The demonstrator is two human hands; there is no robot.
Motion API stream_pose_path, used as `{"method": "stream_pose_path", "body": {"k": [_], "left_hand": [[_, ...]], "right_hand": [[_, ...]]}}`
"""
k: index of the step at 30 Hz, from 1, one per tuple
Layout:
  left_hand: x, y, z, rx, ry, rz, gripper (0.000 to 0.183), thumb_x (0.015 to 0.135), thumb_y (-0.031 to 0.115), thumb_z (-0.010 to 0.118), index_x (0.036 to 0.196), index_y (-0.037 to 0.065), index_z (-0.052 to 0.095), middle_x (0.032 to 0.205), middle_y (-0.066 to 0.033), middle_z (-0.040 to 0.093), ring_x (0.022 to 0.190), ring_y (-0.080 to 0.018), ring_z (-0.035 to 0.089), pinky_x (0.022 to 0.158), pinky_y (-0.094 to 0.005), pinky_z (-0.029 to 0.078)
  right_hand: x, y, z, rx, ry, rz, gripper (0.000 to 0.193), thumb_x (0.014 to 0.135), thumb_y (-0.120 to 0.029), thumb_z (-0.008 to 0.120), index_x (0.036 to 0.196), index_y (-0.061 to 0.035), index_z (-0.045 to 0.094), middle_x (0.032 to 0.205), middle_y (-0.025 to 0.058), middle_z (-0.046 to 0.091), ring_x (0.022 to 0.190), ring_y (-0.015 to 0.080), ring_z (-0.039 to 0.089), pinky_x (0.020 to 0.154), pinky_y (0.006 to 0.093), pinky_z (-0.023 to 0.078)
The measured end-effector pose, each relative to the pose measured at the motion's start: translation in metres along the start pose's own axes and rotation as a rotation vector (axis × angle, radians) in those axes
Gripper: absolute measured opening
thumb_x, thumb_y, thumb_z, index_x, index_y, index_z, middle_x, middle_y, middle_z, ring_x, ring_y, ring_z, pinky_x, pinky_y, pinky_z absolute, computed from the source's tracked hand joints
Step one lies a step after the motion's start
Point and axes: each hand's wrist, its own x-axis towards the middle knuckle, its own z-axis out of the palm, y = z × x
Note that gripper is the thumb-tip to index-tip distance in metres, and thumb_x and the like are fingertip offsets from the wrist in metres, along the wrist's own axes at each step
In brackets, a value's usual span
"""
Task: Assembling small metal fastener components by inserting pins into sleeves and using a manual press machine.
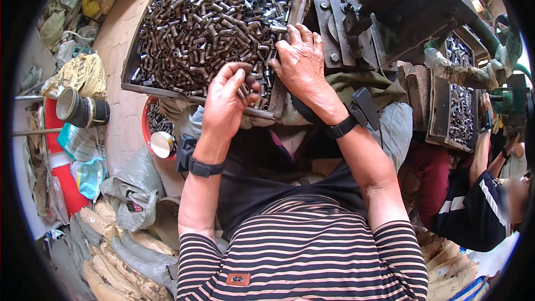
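A wide tray [192, 98] in front of me is heaped with small metal tubes [195, 33], brown and dull over most of it and shiny silver toward the far right. Over the tray's near edge, my left hand [224, 100] is curled, thumb and fingers closing round what looks like a small metal tube, partly hidden. My right hand [302, 58] lies palm down across the tray's right rim, its fingers bent toward the silver tubes. What is under those fingertips, if anything, is hidden. Each wrist wears a black strap with a small device.
A dark metal machine [356, 28] with bolted plates stands right of the tray. Below left is a red bucket [149, 125] of tubes. Sacks [134, 189] lie at the left. A co-worker [473, 200] sits at the right beside another tray [460, 108] of tubes.
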Motion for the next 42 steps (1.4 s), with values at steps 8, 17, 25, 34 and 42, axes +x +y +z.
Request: {"method": "stream_pose_path", "body": {"k": [8, 17, 25, 34, 42], "left_hand": [[0.051, 0.012, 0.021, 1.421, 0.144, 0.736, 0.014, 0.082, 0.01, 0.062, 0.095, 0.004, 0.063, 0.092, -0.0145, 0.059, 0.084, -0.0347, 0.06, 0.071, -0.0424, 0.049], [0.069, -0.001, 0.017, 1.746, 0.176, 0.738, 0.013, 0.083, 0.014, 0.062, 0.092, 0.007, 0.057, 0.091, -0.0126, 0.056, 0.085, -0.0343, 0.059, 0.069, -0.0446, 0.049], [0.043, 0.0, 0.003, 1.221, 0.119, 0.652, 0.015, 0.086, 0.013, 0.06, 0.095, 0.002, 0.056, 0.085, -0.0139, 0.061, 0.076, -0.0246, 0.062, 0.065, -0.0363, 0.05], [-0.005, -0.014, 0.011, 0.031, 0.005, 0.126, 0.01, 0.09, 0.009, 0.061, 0.098, 0.006, 0.056, 0.082, -0.0022, 0.061, 0.069, -0.0087, 0.057, 0.06, -0.0216, 0.046], [-0.009, -0.021, 0.018, -0.079, -0.035, 0.1, 0.01, 0.091, 0.014, 0.062, 0.097, 0.007, 0.058, 0.08, -0.0012, 0.06, 0.068, -0.0084, 0.056, 0.06, -0.0218, 0.047]], "right_hand": [[-0.004, -0.008, 0.004, 0.086, 0.086, -0.016, 0.036, 0.067, -0.019, 0.073, 0.098, -0.0054, 0.058, 0.12, 0.0179, 0.055, 0.12, 0.0352, 0.045, 0.101, 0.0511, 0.03], [-0.014, -0.009, 0.008, 0.282, 0.096, -0.022, 0.03, 0.07, -0.015, 0.072, 0.094, -0.009, 0.057, 0.091, 0.0086, 0.061, 0.102, 0.0281, 0.056, 0.098, 0.0507, 0.033], [-0.032, 0.0, -0.023, 0.949, 0.089, 0.3, 0.018, 0.077, -0.012, 0.071, 0.092, -0.0046, 0.064, 0.081, 0.0059, 0.066, 0.075, 0.0194, 0.062, 0.069, 0.0328, 0.049], [-0.042, -0.009, -0.041, 1.585, -0.048, 0.567, 0.01, 0.089, -0.01, 0.064, 0.092, -0.0018, 0.061, 0.079, 0.0019, 0.061, 0.069, 0.0104, 0.059, 0.066, 0.0231, 0.048], [-0.05, -0.012, -0.038, 1.755, 0.025, 0.67, 0.013, 0.089, -0.013, 0.065, 0.087, -0.0013, 0.059, 0.078, 0.0037, 0.061, 0.065, 0.012, 0.062, 0.064, 0.0256, 0.054]]}}
